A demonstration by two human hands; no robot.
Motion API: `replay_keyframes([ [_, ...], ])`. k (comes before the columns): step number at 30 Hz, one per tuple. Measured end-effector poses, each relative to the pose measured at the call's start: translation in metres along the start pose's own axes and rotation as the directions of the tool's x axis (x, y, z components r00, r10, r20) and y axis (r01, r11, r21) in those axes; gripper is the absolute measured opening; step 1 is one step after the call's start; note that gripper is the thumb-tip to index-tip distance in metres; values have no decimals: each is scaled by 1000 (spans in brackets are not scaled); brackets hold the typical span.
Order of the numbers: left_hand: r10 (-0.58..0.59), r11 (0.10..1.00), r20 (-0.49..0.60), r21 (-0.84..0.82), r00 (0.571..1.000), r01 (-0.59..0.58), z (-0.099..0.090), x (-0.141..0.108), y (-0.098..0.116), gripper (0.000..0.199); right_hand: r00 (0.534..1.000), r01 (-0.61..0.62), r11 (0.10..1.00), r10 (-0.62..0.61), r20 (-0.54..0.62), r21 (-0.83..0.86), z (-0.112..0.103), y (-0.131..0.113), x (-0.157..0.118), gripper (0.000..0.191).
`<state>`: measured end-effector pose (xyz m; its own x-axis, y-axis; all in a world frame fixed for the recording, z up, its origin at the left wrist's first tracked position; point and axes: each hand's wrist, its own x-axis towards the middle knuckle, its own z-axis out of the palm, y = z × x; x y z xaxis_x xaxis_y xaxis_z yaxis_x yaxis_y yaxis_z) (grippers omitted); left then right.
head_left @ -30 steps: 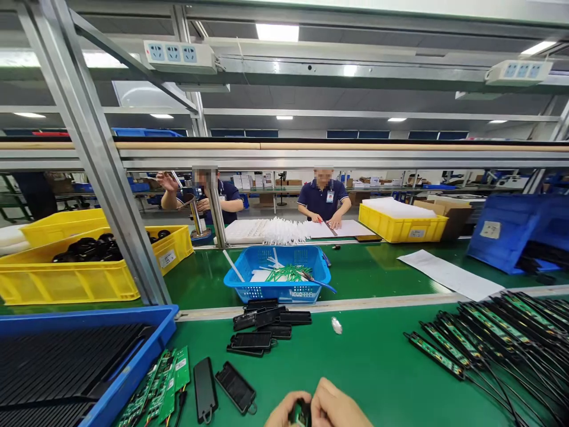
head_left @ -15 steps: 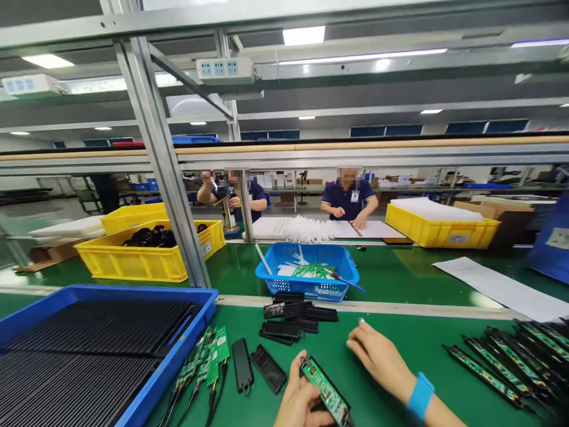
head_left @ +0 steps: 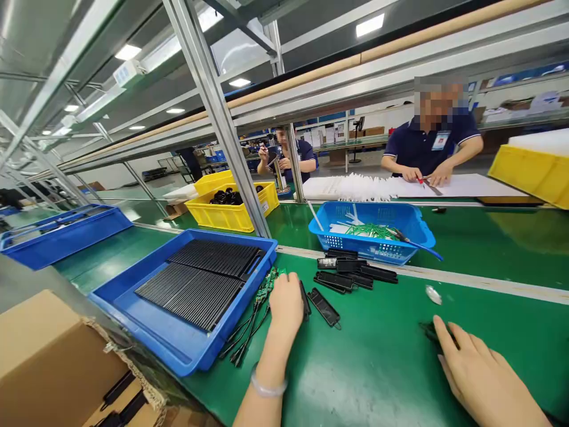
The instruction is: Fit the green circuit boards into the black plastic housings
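My left hand (head_left: 287, 299) is bent down over the green circuit boards (head_left: 268, 284), beside the blue tray; its fingertips are hidden, so whether it grips a board does not show. Black leads (head_left: 244, 335) trail from the boards toward me. Just right of that hand lie a partly covered black case and another black case (head_left: 324, 306). My right hand (head_left: 482, 362), at the right, has thumb and fingers around a dark, narrow black case (head_left: 428, 331), blurred and partly covered by the fingers. A small shiny clear-white item (head_left: 433, 295) lies beyond it on the green bench.
A blue tray (head_left: 186, 362) holds rows of black parts. Several black cases (head_left: 347, 273) are piled before a blue basket (head_left: 377, 249) of green and white pieces. A metal post (head_left: 222, 118) rises behind. A cardboard box (head_left: 40, 338) stands lower left. A co-worker (head_left: 433, 139) works opposite.
The view has swung left. My left hand has let go of the case with the circuit board and moved left to the boards. My right hand is now at a dark case on the right.
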<state>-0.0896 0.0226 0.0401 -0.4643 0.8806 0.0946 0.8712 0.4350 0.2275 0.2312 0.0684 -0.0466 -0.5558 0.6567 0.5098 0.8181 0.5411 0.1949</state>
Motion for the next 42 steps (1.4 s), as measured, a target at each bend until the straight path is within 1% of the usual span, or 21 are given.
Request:
replay_keyframes([
  [3, -116, 992, 60, 62, 992, 112, -1, 6, -20, 21, 999, 44, 993, -41, -24, 107, -4, -11, 2, 45],
  [6, -159, 986, 99, 64, 982, 154, 2, 8, -27, 20, 999, 30, 962, -39, 30, 273, -6, -22, 2, 44],
  [8, -156, 988, 71, 21, 985, 154, 0, 9, -25, 20, 992, -48, 903, -6, 124, 426, -10, -27, 2, 42],
  [10, -106, 992, 33, -66, 994, 108, -5, 8, -20, 23, 962, -192, 765, 24, 270, 614, -17, -32, 4, 40],
  [12, -5, 984, 8, -179, 1000, 6, -12, 3, -11, 21, 886, -406, 490, 5, 463, 771, -29, -40, 11, 42],
  [14, 208, 880, 117, -455, 971, -134, -16, -7, -1, 19, 772, -629, 65, -70, 632, 775, -41, -49, 19, 49],
  [15, 361, 765, 204, -622, 910, -164, -17, -12, 4, 20, 720, -694, -170, -122, 684, 700, -47, -54, 23, 54],
  [17, 642, 528, 284, -837, 712, -142, -15, -21, 10, 20, 667, -687, -537, -199, 718, 489, -55, -61, 30, 60],
  [18, 720, 480, 276, -861, 637, -170, -13, -23, 12, 22, 660, -649, -637, -200, 724, 416, -58, -64, 33, 58],
  [19, 750, 496, 256, -828, 610, -263, -8, -23, 12, 31, 657, -617, -686, -179, 732, 386, -59, -65, 34, 54],
  [22, 717, 657, 180, -496, 673, -568, 10, -16, 11, 70, 640, -627, -624, -74, 764, 465, -61, -63, 34, 34],
  [24, 674, 732, 185, -303, 715, -611, 22, -11, 12, 75, 643, -664, -535, -53, 764, 522, -62, -59, 32, 33],
  [26, 634, 767, 145, -246, 759, -593, 28, -10, 17, 65, 661, -681, -470, -66, 747, 561, -63, -55, 30, 37],
  [28, 579, 779, 50, -327, 814, -535, 30, -14, 26, 53, 689, -683, -395, -71, 721, 614, -63, -53, 26, 41],
  [30, 471, 751, 9, -529, 882, -396, 31, -21, 36, 45, 731, -667, -276, -59, 680, 693, -63, -52, 22, 46],
  [32, 394, 603, 105, -779, 913, -170, 34, -28, 45, 36, 784, -620, -108, -44, 619, 777, -62, -53, 19, 47],
  [34, 388, 365, 262, -924, 884, 114, 38, -33, 51, 33, 829, -556, 64, -31, 559, 829, -61, -54, 18, 44],
  [37, 465, 79, 439, -886, 769, 458, 43, -37, 55, 39, 859, -499, 250, 14, 512, 830, -61, -54, 19, 41],
  [39, 531, 5, 479, -827, 699, 563, 44, -38, 56, 43, 863, -494, 310, 62, 501, 813, -61, -53, 21, 40],
  [40, 553, -15, 476, -816, 684, 578, 44, -39, 56, 45, 863, -495, 328, 82, 498, 804, -62, -52, 21, 39],
  [42, 557, -45, 451, -822, 697, 568, 46, -41, 57, 47, 865, -494, 355, 106, 491, 794, -62, -51, 21, 37],
])
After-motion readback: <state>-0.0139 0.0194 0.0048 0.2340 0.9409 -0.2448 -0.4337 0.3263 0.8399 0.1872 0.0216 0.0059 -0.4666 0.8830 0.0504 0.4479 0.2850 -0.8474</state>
